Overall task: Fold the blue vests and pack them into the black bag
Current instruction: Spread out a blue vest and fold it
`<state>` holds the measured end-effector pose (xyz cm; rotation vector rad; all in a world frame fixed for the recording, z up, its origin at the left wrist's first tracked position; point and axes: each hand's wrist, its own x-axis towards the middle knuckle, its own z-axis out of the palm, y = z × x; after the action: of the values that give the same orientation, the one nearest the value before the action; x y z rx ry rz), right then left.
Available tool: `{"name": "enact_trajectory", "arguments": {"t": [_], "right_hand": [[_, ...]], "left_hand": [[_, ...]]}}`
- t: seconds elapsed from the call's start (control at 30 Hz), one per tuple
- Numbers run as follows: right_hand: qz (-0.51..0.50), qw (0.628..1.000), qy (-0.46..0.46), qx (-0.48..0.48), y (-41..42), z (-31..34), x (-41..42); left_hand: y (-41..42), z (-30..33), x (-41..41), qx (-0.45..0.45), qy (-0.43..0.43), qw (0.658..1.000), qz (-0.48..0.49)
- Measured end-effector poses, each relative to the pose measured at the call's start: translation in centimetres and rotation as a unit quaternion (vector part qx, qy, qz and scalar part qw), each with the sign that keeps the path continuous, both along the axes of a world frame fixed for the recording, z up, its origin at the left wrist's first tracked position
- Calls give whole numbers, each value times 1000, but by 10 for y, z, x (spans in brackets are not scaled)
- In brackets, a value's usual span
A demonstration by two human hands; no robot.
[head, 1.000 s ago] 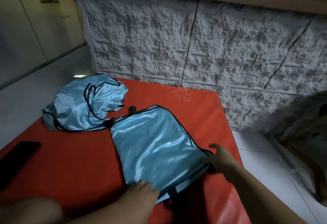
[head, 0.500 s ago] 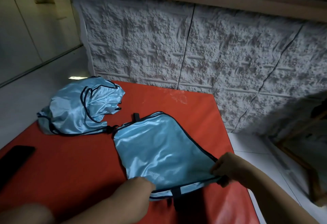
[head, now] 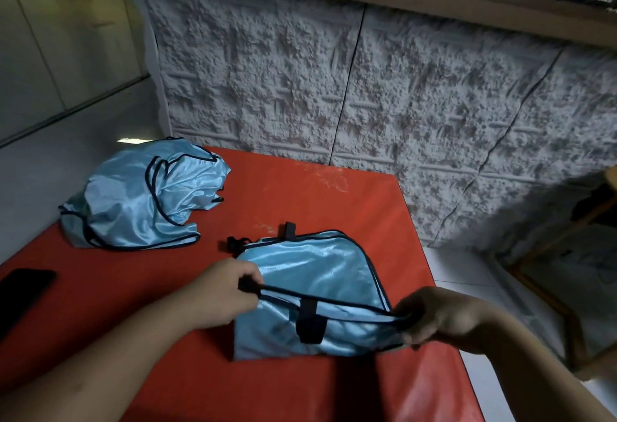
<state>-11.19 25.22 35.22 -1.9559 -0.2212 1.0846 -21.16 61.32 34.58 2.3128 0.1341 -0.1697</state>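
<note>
Red tabletop (head: 300,201) carries a crumpled blue vest (head: 140,198) and a phone (head: 23,291). Left hand (head: 227,291) and right hand (head: 437,316) each pinch the folded vest (head: 310,271)'s dark-trimmed edge.

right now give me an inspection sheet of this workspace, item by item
surface: red mat, bare at the far right corner.
job's things: one blue vest lies near the front, its near edge lifted and drawn back over itself; a crumpled vest pile sits at the mat's far left. No black bag seen.
clutter: dark flat object at the mat's left edge, perhaps a phone.
grippers: left hand pinches the vest's dark-trimmed edge at its left end; right hand grips the same edge at its right end.
cables: nothing seen.
surroundings: textured grey wall behind, pale tiled floor to the right, wooden frame at far right.
</note>
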Motion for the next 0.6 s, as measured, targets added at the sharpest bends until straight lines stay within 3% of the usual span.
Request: {"name": "enact_trajectory", "arguments": {"t": [0.2, 0.43, 0.6], "right_hand": [[42, 949, -265, -164, 30, -3, 39], [65, 945, -271, -170, 48, -12, 102], [46, 942, -275, -185, 78, -23, 154]], "left_hand": [[19, -7, 28, -39, 15, 998, 50], [40, -22, 61, -118, 38, 990, 62], [58, -36, 96, -108, 34, 992, 57]]}}
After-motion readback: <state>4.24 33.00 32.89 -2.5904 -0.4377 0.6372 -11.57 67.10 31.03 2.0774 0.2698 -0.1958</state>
